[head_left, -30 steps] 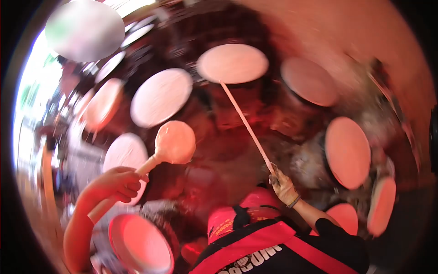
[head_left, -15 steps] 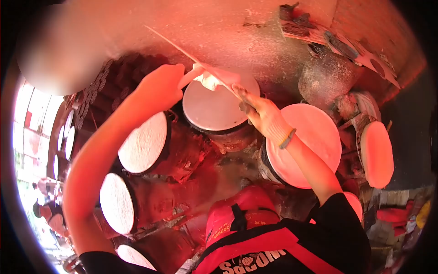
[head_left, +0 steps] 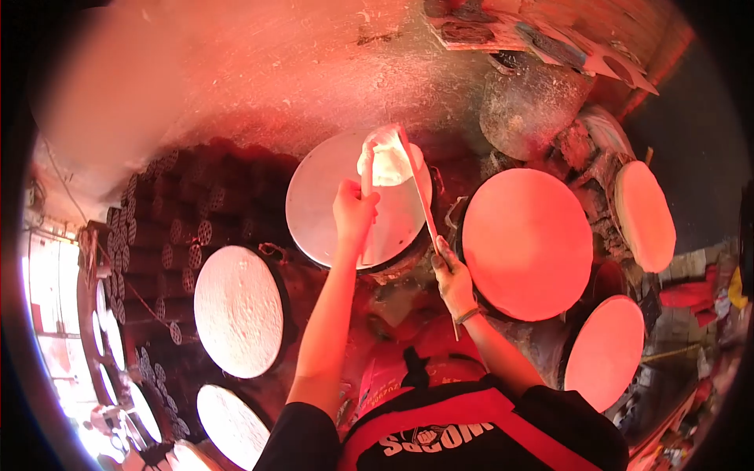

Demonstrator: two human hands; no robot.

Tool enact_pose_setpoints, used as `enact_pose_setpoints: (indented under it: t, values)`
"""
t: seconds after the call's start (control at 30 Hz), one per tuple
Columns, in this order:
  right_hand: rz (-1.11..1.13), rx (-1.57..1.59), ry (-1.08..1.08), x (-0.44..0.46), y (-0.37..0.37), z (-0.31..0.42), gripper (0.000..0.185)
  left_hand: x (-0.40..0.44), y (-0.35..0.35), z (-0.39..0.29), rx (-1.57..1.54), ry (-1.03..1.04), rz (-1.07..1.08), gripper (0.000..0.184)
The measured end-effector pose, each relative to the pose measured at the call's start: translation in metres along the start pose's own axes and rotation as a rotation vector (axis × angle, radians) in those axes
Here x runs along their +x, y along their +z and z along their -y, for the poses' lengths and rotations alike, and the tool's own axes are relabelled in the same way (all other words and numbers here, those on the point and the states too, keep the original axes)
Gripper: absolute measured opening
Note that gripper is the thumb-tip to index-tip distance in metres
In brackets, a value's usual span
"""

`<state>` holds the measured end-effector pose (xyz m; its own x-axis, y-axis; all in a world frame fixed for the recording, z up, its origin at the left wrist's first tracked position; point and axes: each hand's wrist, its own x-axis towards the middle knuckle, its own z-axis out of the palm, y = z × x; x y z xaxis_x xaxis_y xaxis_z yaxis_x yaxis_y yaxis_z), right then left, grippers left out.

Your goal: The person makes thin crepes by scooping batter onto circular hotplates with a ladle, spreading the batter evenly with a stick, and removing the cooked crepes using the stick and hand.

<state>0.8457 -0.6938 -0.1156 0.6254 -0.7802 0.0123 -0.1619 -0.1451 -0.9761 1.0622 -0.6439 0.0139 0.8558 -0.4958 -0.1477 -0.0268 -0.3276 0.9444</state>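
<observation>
My left hand is closed around a short pale stick, above a round flat griddle. A bright white, soft-looking lump is at the stick's upper end, over the griddle's far right part. My right hand, in a glove with dark-stained fingers, grips a long thin flat stick. The flat stick's upper end meets the lump, and its lower end sticks out below my hand. Glare hides whether the lump rests on the griddle.
Griddles with pale round sheets stand at right, lower right and left. Honeycomb briquettes are stacked at left. A sooty rounded vessel sits by the back wall, under a cluttered board.
Both hands have come down and nearer my body. The flat stick has swung from a leftward slant to nearly upright, and the view has shifted.
</observation>
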Motion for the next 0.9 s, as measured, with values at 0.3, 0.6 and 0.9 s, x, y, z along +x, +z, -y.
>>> enact_pose_setpoints:
  t: [0.3,0.6,0.9]
  values:
    - [0.055,0.561,0.67,0.041,0.066,0.087,0.04,0.026,-0.071,-0.006,-0.664,-0.034,0.126,0.016]
    - [-0.206,0.669,0.66,-0.002,0.09,0.08,0.033,-0.023,-0.152,0.052,-0.408,-0.291,0.198,0.01]
    - [-0.05,0.194,0.484,0.085,0.141,0.086,0.04,-0.047,-0.177,0.065,-0.138,-0.09,0.014,0.023]
